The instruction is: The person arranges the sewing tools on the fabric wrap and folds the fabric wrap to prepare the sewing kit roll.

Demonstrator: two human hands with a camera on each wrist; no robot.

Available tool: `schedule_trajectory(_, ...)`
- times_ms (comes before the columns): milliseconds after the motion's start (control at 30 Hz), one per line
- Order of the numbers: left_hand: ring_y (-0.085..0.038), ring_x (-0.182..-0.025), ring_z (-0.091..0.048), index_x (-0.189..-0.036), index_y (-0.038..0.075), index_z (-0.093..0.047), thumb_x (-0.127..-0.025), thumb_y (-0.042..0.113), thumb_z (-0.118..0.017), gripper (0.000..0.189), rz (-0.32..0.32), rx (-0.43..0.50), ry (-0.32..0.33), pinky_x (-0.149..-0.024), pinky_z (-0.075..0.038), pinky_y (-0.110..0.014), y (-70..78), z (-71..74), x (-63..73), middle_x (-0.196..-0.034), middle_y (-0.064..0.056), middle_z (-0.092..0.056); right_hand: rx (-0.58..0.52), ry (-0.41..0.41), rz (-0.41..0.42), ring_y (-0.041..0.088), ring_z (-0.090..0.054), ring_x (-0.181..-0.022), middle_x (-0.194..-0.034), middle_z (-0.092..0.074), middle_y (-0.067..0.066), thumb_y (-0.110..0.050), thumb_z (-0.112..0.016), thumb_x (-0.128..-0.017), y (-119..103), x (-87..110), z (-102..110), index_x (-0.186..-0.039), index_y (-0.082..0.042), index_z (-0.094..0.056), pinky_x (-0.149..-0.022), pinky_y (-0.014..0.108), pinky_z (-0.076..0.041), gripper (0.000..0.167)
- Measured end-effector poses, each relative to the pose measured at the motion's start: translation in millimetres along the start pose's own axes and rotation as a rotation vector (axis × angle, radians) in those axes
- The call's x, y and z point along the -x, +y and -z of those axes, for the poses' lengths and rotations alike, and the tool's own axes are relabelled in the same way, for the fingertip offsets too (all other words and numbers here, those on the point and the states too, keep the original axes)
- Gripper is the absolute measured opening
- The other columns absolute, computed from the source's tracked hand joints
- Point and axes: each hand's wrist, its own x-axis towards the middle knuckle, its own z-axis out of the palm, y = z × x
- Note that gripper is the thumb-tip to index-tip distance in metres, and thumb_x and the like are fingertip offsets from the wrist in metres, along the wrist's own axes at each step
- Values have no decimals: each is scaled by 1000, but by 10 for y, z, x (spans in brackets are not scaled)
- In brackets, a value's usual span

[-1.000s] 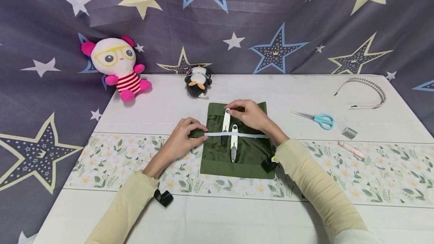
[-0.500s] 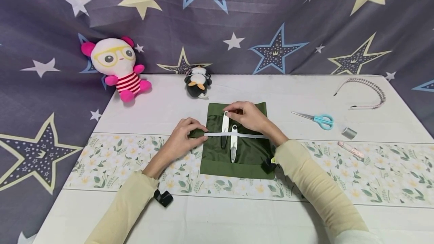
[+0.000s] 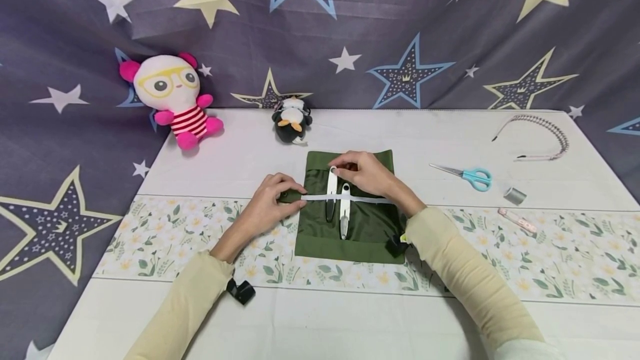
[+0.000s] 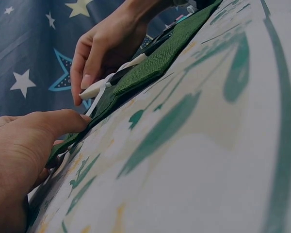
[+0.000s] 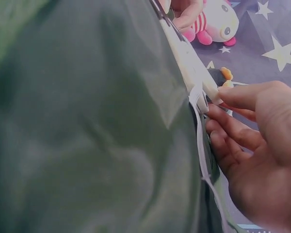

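Note:
A dark green cloth [image 3: 350,250] lies flat on the table, with a white elastic band [image 3: 372,200] across its middle. My left hand [image 3: 270,201] pinches the cloth's left edge at the band's end, thumb and fingers on either side. In my right hand [image 3: 367,173], thumb and fingertips pinch the holed upper end of a slim white tool [image 3: 332,182]; its dark lower end shows below the band. Just right of it, a second slim white tool [image 3: 345,210] with a grey tip lies under the band. The exact kind of these tools is unclear.
Right of the cloth lie blue-handled scissors [image 3: 470,176], a grey spool [image 3: 515,196], a pink patterned strip-like item [image 3: 518,221] and a headband [image 3: 555,132]. A pink-and-white plush [image 3: 175,99] and a penguin plush [image 3: 291,121] sit at the back, before a star-patterned curtain [image 3: 345,32].
My right hand has shifted slightly toward me, sliding the held white tool further down through the band. My left hand stays at the cloth's edge.

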Motion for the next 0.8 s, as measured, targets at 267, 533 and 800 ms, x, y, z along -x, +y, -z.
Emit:
schedule_trajectory(267,-23,-108,-48,-113,19,-78,-96,26,-78,18,-5,-1,1,-82,-41,-43,-4,2,-3,-120,-1,-60,16,-22,32,19,-60,-79,-102,-69,7,-11,-62,-105,-3,14,-20,-125,-1,-73,-74,37,-50,25)
schedule_trajectory(533,-24,-111,-48,-113,19,-78,-96,25,-78,18,-8,-4,4,-83,-41,-43,3,4,1,-120,-2,-60,20,-47,55,18,-58,-77,-103,-69,7,-9,-64,-104,-18,28,-42,-123,1,-73,-71,35,-49,24)
schedule_trajectory(800,-24,-108,-48,-112,18,-78,-95,24,-79,18,-11,-9,10,-85,-41,-44,7,1,-5,-120,-2,-61,63,-55,52,17,-58,-78,-105,-69,9,-8,-64,-103,-38,53,-59,-122,2,-73,-71,35,-49,23)
